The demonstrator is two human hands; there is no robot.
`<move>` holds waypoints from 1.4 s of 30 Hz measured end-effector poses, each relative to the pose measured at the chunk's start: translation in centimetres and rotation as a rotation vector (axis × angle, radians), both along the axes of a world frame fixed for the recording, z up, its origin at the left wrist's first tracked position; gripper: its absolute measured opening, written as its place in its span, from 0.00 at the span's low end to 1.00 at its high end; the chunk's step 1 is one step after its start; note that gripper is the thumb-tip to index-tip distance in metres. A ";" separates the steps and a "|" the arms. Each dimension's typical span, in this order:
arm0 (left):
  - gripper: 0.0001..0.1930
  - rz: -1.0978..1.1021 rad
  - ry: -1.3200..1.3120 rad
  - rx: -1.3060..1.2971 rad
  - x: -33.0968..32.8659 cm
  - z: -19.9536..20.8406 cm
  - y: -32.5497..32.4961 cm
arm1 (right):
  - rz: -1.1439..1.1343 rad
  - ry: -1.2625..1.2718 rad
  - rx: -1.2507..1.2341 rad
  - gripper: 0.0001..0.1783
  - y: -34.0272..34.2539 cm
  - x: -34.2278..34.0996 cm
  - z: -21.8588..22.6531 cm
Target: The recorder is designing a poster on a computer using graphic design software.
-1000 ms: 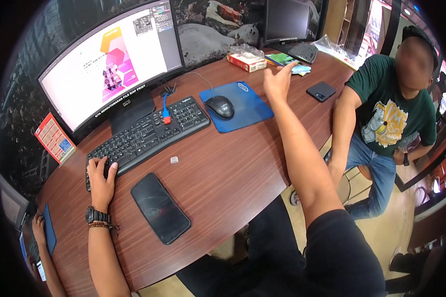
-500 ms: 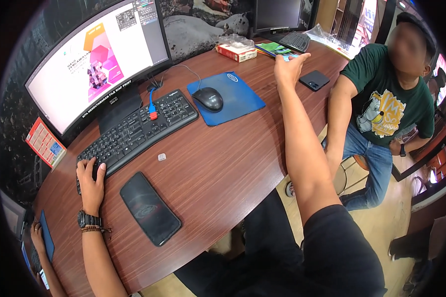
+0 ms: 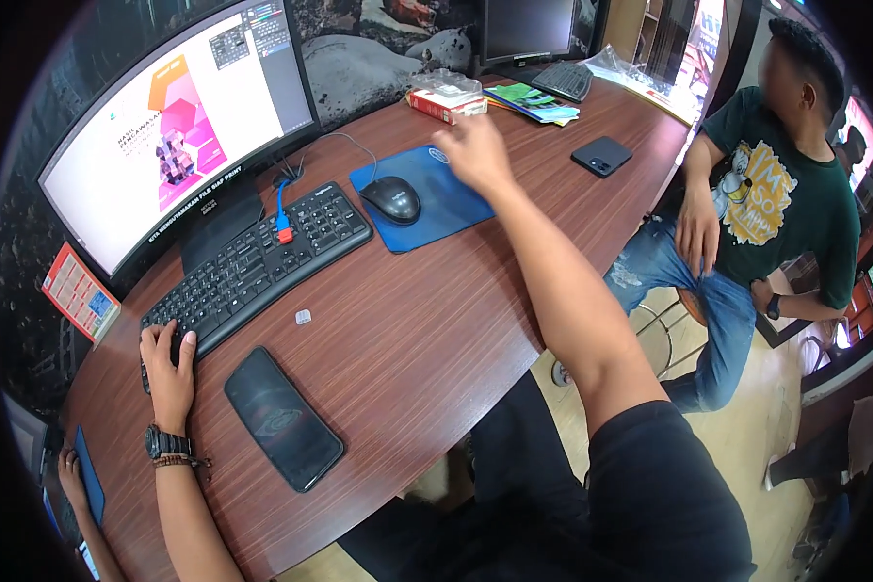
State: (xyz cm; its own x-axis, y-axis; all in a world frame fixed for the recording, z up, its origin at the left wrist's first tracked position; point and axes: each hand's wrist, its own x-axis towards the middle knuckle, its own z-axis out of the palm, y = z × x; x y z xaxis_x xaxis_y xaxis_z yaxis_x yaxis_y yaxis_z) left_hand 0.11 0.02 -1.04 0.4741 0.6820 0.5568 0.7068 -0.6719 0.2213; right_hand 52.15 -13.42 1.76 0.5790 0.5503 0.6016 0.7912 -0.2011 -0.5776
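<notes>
Two bare hands are spread across the wooden desk point(image 3: 407, 339): the left hand point(image 3: 168, 367) lies flat, fingers loose, on the near end of the black keyboard point(image 3: 257, 262), while the right hand point(image 3: 475, 150) hovers open, gripping nothing, above the blue mouse pad point(image 3: 436, 209), just beside the black mouse point(image 3: 390, 200) (a dark phone point(image 3: 283, 418) lies nearer the body).

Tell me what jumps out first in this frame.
The big curved monitor at upper left, lit with a pink and orange design, dominates. Below it, the left hand rests on the black keyboard, a dark phone beside it. The right hand hovers over the blue mouse pad near the black mouse.
</notes>
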 end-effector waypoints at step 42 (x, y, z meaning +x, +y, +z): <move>0.25 0.022 -0.060 0.032 0.3 0.2 -0.4 | 0.255 -0.110 -0.346 0.35 2.9 -7.3 -1.3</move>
State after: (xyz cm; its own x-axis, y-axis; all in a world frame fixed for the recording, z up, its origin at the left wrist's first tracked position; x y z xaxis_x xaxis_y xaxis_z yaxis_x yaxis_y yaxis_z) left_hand 0.40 -0.43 -0.85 0.4239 0.6734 0.6057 0.7078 -0.6635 0.2423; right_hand 44.89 -10.47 0.46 0.3418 0.8468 0.4076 0.8935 -0.1583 -0.4203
